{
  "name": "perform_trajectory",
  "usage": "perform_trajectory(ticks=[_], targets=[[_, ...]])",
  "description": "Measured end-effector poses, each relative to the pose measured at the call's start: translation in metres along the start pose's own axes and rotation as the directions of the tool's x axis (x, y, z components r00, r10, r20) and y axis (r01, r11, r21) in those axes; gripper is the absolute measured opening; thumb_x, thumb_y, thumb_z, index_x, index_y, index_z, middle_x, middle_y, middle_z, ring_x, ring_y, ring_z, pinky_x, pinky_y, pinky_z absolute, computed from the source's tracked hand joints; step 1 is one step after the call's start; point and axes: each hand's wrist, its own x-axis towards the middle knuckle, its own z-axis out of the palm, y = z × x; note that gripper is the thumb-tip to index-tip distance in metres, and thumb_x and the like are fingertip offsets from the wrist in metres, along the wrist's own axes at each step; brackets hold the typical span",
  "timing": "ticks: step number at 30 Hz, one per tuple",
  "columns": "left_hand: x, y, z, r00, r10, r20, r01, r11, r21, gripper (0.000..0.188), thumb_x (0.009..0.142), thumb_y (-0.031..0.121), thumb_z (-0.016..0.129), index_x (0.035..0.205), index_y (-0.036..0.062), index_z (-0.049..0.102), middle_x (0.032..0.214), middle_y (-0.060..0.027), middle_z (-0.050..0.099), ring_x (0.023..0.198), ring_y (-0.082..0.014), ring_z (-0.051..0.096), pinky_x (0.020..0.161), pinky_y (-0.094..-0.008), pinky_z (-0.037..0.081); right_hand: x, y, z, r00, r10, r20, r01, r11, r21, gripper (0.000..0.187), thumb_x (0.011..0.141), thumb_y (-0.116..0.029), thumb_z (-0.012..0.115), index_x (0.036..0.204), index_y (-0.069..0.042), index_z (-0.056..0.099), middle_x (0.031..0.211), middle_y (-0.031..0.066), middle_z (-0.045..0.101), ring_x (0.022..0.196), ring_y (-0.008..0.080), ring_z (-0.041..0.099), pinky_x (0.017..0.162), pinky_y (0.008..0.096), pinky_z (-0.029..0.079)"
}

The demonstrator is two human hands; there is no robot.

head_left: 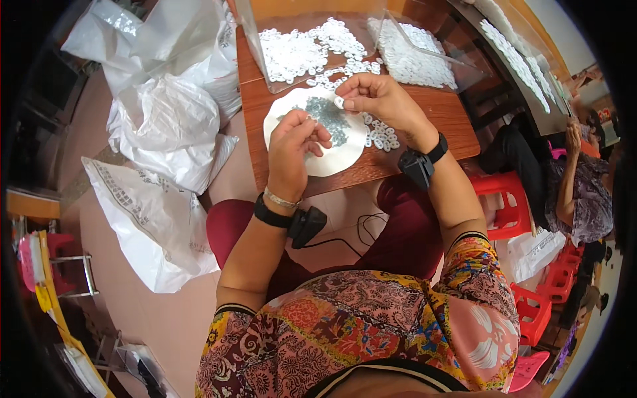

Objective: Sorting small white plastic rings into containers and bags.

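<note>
My right hand (383,101) is closed in a pinch on a small white oval piece (339,102), held over the far right part of a round cream plate (282,106). Over the plate's near left side, my left hand (296,142) has its thumb and forefinger pinched together and the other fingers curled; whatever they hold is too small to make out. Many tiny grey pieces (338,136) lie heaped on the plate, partly behind my left hand. Beside the plate, to the right, is a loose group of white oval pieces (381,136) with dark holes.
A clear-walled bin (255,56) of white pieces stands at the back of the wooden table (438,123); another pile (411,60) lies to its right. White sacks (162,126) stand on the floor at left. A red stool (507,205) and a seated person (577,192) are at right.
</note>
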Motion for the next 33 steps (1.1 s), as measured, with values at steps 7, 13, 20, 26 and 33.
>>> perform_trajectory(ticks=[7,13,20,26,33], targets=[[0.003,0.0,-0.003,1.0,0.007,0.015,-0.007,1.0,-0.024,0.018,0.092,0.017,0.042,0.084,0.0032,0.051,0.076,-0.007,0.06,0.065,-0.0112,0.057,0.056,-0.02,0.043,0.0,-0.001,0.016,0.991,-0.06,0.117,0.057,0.998,0.028,0.02,0.082,-0.003,0.065,0.102,-0.001,0.064,0.088,0.0007,0.064,0.08,0.0055,0.058,0.073,0.0193,0.047],[0.006,-0.007,-0.011,0.995,0.065,0.077,-0.059,0.996,-0.069,0.018,0.092,0.016,0.043,0.084,0.0026,0.051,0.072,-0.0062,0.058,0.063,-0.0117,0.056,0.056,-0.0205,0.043,-0.005,-0.003,0.029,0.977,-0.105,0.184,0.109,0.994,-0.007,0.023,0.082,-0.003,0.065,0.105,0.0,0.064,0.09,0.0026,0.065,0.084,0.0073,0.058,0.076,0.0221,0.048],[0.004,-0.007,-0.003,0.994,0.024,0.104,-0.006,0.986,-0.166,0.018,0.092,0.017,0.042,0.082,0.003,0.05,0.07,-0.0061,0.057,0.061,-0.0129,0.055,0.057,-0.0229,0.043,-0.006,-0.002,0.024,0.962,-0.155,0.223,0.167,0.985,-0.036,0.016,0.082,-0.004,0.065,0.097,0.001,0.063,0.083,0.0016,0.063,0.081,0.0074,0.057,0.074,0.0217,0.047],[0.002,-0.008,-0.001,1.0,0.024,0.015,-0.023,0.997,-0.067,0.015,0.09,0.016,0.045,0.081,0.0047,0.05,0.067,-0.0037,0.054,0.057,-0.0106,0.051,0.054,-0.0215,0.04,-0.002,0.0,0.02,0.991,-0.054,0.123,0.051,0.998,0.022,0.012,0.084,-0.006,0.063,0.095,0.0,0.062,0.078,0.0003,0.061,0.07,0.0062,0.056,0.065,0.0201,0.047],[0.002,-0.014,0.002,0.995,0.001,-0.097,0.016,0.985,0.171,0.013,0.086,0.016,0.05,0.076,0.0072,0.051,0.059,0.0011,0.049,0.051,-0.0058,0.044,0.046,-0.0192,0.032,-0.002,-0.001,0.024,0.999,0.037,-0.012,-0.036,0.995,0.091,0.012,0.086,-0.007,0.061,0.095,0.001,0.062,0.076,0.0018,0.063,0.064,0.0057,0.058,0.059,0.0184,0.048]])
